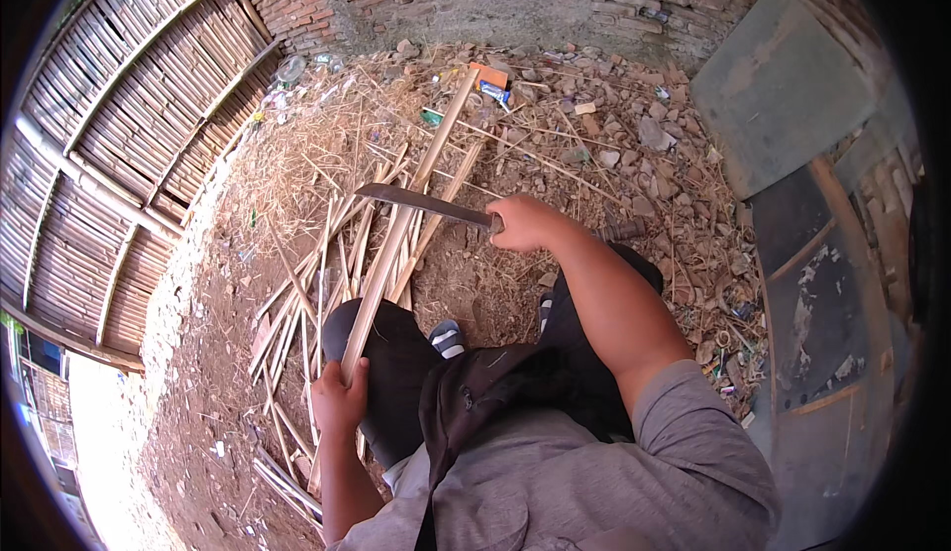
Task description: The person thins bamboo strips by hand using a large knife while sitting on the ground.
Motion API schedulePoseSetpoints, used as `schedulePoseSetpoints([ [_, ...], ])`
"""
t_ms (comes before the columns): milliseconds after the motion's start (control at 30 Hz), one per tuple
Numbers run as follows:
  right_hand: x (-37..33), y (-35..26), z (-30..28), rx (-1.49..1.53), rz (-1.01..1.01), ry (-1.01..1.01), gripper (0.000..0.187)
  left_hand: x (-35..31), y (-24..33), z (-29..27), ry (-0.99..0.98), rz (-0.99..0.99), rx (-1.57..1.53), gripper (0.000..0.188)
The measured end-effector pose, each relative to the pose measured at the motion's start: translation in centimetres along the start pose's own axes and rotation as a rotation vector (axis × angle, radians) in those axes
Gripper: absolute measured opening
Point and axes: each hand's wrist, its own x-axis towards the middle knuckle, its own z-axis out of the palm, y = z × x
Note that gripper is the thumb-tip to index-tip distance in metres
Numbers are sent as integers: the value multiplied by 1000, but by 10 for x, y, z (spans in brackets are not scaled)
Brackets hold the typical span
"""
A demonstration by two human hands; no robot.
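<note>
My left hand (339,398) is closed around the near end of a long split bamboo strip (377,280), which slants away from me past my left knee toward the rubble. In my right hand (525,224) is the handle of a machete (426,203). Its dark, curved blade points left and lies across the strip about midway along; whether it touches or hovers just above, I cannot tell. Beneath and left of the strip, several thinner bamboo strips (289,325) are heaped loosely on the dirt.
Broken bricks and stones (634,140) cover the ground ahead and to the right, with litter among them. A brick wall (475,6) stands at the back. To the left is a bamboo slat panel (124,115); a grey-green board (783,90) leans at the right. My sandalled foot (448,339) is close below.
</note>
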Motion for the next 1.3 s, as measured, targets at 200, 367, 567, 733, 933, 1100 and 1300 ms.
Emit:
schedulePoseSetpoints([
  [200,-1,-21,-10,-49,162,-69,39,1,-11,6,6,-2,-41,54],
  [367,-1,-21,1,-80,22,-77,37,7,-2,3,-94,-50,-44,47],
  [567,-2,-5,-19,-144,88,3,28,2,-14,4,10,41,-105,54],
  [733,0,-7,6,-136,42,25,31,7,-22,11,16,97,-120,58],
  [933,2,-23,20,-225,-154,-127,30,11,-24,-1,-137,90,-29,50],
  [1100,5,0,8,-68,12,48,33,13,-25,2,-139,93,-134,48],
  [1300,6,-4,16,-61,-22,-22,33,13,-24,-1,-108,116,-87,46],
])
